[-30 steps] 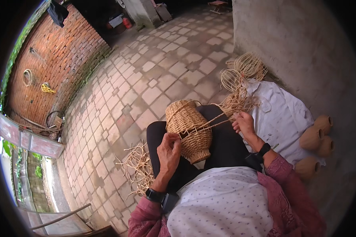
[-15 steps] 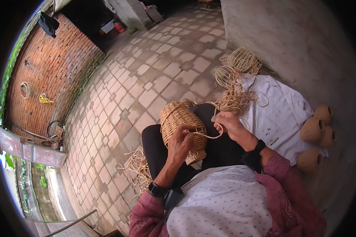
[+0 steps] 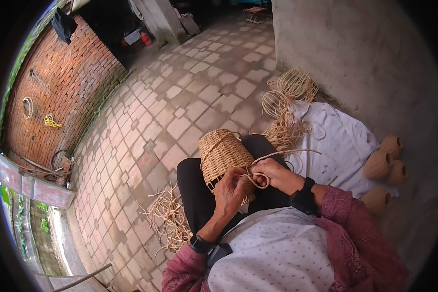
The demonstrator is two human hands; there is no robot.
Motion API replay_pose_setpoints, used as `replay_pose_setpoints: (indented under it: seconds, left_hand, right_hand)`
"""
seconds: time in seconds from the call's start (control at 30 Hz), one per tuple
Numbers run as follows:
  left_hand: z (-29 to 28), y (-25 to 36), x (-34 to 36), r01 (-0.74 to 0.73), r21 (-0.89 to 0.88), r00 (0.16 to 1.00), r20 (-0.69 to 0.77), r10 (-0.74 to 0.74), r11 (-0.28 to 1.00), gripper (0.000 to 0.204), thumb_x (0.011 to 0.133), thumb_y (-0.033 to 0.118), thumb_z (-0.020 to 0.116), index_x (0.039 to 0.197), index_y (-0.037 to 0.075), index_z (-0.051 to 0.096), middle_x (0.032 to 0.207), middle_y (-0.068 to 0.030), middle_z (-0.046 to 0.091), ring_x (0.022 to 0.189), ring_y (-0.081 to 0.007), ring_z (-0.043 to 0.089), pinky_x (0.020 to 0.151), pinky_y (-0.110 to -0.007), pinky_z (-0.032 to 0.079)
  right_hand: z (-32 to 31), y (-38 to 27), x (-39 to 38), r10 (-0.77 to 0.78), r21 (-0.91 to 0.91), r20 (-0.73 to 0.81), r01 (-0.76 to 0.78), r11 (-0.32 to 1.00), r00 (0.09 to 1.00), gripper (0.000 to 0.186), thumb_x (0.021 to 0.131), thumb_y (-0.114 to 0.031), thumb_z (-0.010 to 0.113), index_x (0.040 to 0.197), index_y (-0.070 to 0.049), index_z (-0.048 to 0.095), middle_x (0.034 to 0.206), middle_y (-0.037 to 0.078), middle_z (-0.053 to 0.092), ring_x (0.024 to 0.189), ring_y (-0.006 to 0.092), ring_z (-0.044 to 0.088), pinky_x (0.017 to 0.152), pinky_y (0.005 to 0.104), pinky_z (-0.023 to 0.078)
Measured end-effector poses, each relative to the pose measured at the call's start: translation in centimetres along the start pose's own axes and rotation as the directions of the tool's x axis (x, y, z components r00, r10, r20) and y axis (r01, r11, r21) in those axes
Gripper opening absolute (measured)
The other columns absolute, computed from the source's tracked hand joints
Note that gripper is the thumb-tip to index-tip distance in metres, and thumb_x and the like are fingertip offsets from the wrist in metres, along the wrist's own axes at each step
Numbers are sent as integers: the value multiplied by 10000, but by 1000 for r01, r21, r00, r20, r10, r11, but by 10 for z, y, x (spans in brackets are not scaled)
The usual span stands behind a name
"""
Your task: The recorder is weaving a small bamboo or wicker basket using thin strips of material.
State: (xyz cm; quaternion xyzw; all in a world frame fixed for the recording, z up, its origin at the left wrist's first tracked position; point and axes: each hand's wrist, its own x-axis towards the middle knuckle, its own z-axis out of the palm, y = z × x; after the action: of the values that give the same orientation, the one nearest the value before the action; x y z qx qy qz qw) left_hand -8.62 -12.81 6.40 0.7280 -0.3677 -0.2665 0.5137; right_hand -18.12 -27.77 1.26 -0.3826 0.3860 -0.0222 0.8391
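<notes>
A woven straw basket (image 3: 223, 155) lies tilted across my lap, its narrow end toward me. My left hand (image 3: 230, 191) is closed at the basket's near side, its fingers pinching a braided straw cord (image 3: 287, 152). My right hand (image 3: 272, 173) is closed on the same cord close beside it. Between the hands the cord bends into a small loop, and its loose tail sticks out to the right past my right hand. The fingers hide part of the cord and the basket's near end.
Coiled straw cords (image 3: 297, 85) and loose strands lie ahead right, beside a white cloth (image 3: 333, 141). Several round clay pots (image 3: 377, 164) stand at the right by the grey wall (image 3: 360, 53). More straw strands (image 3: 168, 219) lie on the paved floor (image 3: 146, 160), left of my legs.
My right hand has moved left and nearer, up to my left hand. The cord between them has gone from a longer stretch to a small loop, and its tail now points right.
</notes>
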Motion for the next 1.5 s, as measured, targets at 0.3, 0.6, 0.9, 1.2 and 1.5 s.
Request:
replay_pose_setpoints:
  seconds: [0.3,0.6,0.9,1.2,1.5]
  left_hand:
    - [10,4,5,-73,261,997,42,64,963,226,842,252,593,980,74,574,766,-95,633,692,-188,618,667,-322,475]
    - [-25,-5,5,159,-332,982,-41,-183,930,266,843,229,627,1002,56,504,848,-67,599,574,-116,567,537,-234,453]
    - [-49,-27,-5,148,-509,974,-74,-215,848,229,854,209,606,1015,84,502,834,-43,623,552,-79,546,538,-191,396]
    - [-53,-4,-2,247,-302,966,-4,-260,921,244,872,189,598,1066,67,513,828,-48,615,606,-90,562,539,-221,433]
    - [-33,6,3,-132,159,977,-148,155,978,149,904,102,568,1028,23,543,829,-41,610,616,-71,534,566,-215,454]
  right_hand:
    - [-28,43,52,-418,-276,109,431,859,902,174,735,-123,551,606,-9,571,544,70,535,456,189,488,444,342,369]
    - [15,-1,8,-230,-208,-19,221,953,973,176,828,-161,628,704,-45,579,578,37,566,440,110,504,369,240,335]
    - [6,-27,-12,-580,-431,-94,492,756,809,149,859,-161,569,801,-24,557,572,36,567,432,84,507,383,222,402]
    - [-47,-11,4,-671,-523,-313,468,713,673,106,829,-94,577,755,-49,516,595,54,581,484,145,571,437,286,460]
    - [-55,-22,27,-578,-359,-337,466,808,743,63,834,-86,560,807,-42,524,671,82,622,490,167,585,390,287,456]
